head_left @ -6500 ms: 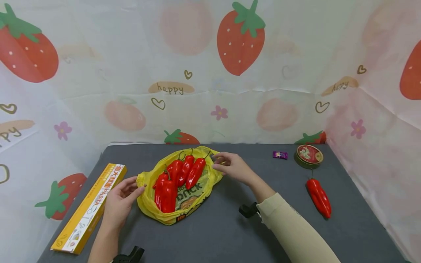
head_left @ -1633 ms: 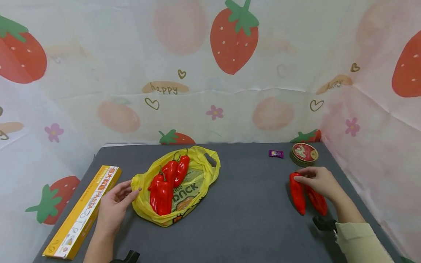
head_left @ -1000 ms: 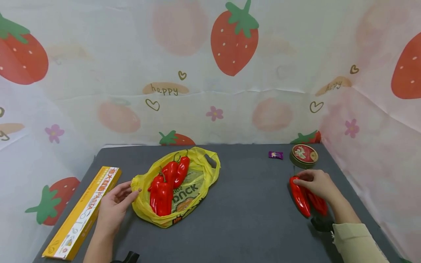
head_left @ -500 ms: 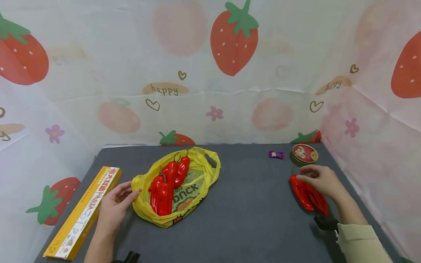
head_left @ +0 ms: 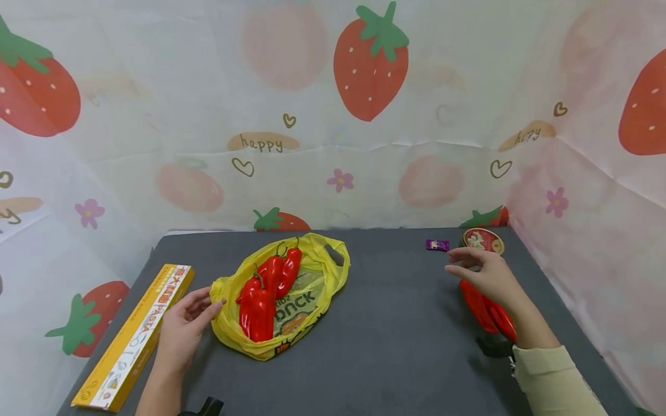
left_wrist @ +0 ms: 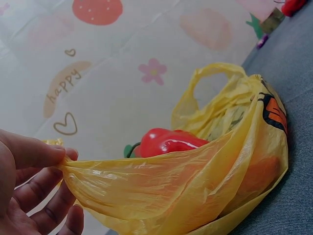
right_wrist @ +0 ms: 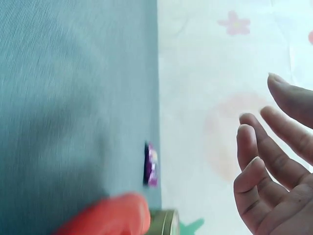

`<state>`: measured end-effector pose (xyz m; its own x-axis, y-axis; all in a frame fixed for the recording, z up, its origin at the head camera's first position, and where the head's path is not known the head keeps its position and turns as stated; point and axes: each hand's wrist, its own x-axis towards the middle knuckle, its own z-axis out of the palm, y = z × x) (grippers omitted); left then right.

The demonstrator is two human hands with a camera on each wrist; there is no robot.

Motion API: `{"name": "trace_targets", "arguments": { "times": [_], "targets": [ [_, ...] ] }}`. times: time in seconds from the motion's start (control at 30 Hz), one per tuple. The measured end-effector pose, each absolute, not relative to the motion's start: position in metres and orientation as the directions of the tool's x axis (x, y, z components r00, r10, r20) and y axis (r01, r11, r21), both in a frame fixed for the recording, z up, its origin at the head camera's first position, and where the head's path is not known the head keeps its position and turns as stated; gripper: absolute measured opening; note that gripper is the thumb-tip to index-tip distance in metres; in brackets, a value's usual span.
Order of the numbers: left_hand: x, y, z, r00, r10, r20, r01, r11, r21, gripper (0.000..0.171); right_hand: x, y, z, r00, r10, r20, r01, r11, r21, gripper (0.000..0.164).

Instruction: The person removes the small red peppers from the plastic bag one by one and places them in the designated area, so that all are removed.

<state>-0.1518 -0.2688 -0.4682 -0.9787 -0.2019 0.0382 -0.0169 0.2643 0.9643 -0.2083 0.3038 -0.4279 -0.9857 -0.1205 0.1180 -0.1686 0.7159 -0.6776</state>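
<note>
My left hand (head_left: 183,326) pinches the left rim of a crumpled yellow plastic bag (head_left: 337,280), thumb against fingers, as the left wrist view shows on the stretched plastic (left_wrist: 132,186). Several glossy red peppers (head_left: 262,312) with dark stems lie inside the open bag. On the right of the table, two more red peppers (head_left: 474,305) lie side by side, partly hidden by my right hand (head_left: 489,277). That hand hovers above their stem ends, fingers loosely bent and holding nothing. In the right wrist view the fingers (right_wrist: 279,161) are spread apart, with a blurred pepper (right_wrist: 112,215) below.
A long yellow-and-white pasta box (head_left: 132,341) lies along the left side. Towards the back right are a small purple wrapped sweet (head_left: 437,245) and a round tin with a red lid (head_left: 484,239), its front covered by my right hand. A strawberry-print cloth (head_left: 364,196) hangs behind the grey table.
My right hand went from the bag to the right with a pepper, laid it beside the other pepper and let go. It has now lifted leftward. My left hand stays on the bag.
</note>
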Motion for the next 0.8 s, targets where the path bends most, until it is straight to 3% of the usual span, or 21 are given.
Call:
{"name": "trace_targets", "arguments": {
  "times": [0.27, 0.8],
  "targets": [
    [-0.153, -0.269, -0.470, -0.979, -0.193, 0.069, 0.014, 0.273, 0.962, 0.048, -0.214, 0.269, -0.430, -0.986, -0.124, 0.111, -0.165, 0.641, -0.750, 0.048],
    [-0.151, -0.269, -0.467, -0.980, -0.197, 0.034, -0.018, 0.254, 0.967, 0.049, -0.224, 0.191, -0.434, -0.956, -0.266, 0.123, -0.255, 0.548, -0.797, 0.043]
  ]
}}
